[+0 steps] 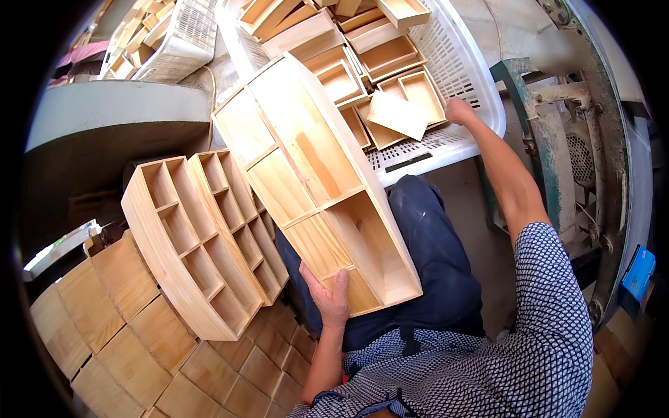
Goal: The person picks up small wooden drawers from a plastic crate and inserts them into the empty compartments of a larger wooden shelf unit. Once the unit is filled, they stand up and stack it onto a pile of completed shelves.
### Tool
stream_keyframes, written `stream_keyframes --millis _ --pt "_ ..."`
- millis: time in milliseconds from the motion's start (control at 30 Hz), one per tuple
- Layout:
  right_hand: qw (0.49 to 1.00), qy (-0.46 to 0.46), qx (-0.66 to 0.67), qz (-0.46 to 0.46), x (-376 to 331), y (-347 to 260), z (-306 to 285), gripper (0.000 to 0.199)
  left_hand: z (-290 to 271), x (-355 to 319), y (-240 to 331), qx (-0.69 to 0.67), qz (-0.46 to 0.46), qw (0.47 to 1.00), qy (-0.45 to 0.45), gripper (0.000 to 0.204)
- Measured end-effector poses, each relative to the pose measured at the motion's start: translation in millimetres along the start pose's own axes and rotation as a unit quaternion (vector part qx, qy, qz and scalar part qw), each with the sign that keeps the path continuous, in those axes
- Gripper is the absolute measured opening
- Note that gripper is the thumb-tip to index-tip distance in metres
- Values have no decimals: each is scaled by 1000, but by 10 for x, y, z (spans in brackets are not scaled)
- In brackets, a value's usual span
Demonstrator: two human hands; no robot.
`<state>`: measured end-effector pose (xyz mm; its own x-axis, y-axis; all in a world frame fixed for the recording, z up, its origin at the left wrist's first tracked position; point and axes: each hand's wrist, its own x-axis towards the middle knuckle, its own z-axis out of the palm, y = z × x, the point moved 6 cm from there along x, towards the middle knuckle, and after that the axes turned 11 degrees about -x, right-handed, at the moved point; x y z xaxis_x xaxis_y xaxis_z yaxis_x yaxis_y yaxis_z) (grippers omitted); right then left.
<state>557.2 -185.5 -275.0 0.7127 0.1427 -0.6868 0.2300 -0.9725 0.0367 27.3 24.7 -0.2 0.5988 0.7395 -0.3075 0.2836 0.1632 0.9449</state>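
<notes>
A long wooden cabinet (327, 153) leans across my lap, its compartment side up. Wooden drawer fronts fill most compartments; one long compartment (366, 237) at the near right stands open. My left hand (327, 299) grips the cabinet's near left corner, thumb over the front edge. My right hand (458, 111) reaches into the white plastic basket (481, 76), fingers curled at the right end of a wooden drawer (425, 94); its fingertips are partly hidden. A flat pale wooden piece (398, 115) lies tilted over that drawer. Several more drawers are piled farther back.
Left of my legs, empty compartmented cabinets (202, 237) rest on stacked wooden boxes (132, 334). Another basket of wooden parts (181, 35) stands far left, near a curved grey surface (125, 111). On the right are a green metal machine frame (543, 153) and a blue box (637, 272).
</notes>
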Motion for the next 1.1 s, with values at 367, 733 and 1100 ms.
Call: stream_keyframes --millis 367,733,1100 --pt "992 83 3 98 677 -320 288 54 -239 -208 -266 0 -85 996 32 117" --pt "997 -32 36 61 1002 -143 538 30 -196 -153 -238 -6 -77 997 21 119" --pt "983 162 -83 -26 740 -345 329 27 -178 -164 -178 19 -46 998 27 102"
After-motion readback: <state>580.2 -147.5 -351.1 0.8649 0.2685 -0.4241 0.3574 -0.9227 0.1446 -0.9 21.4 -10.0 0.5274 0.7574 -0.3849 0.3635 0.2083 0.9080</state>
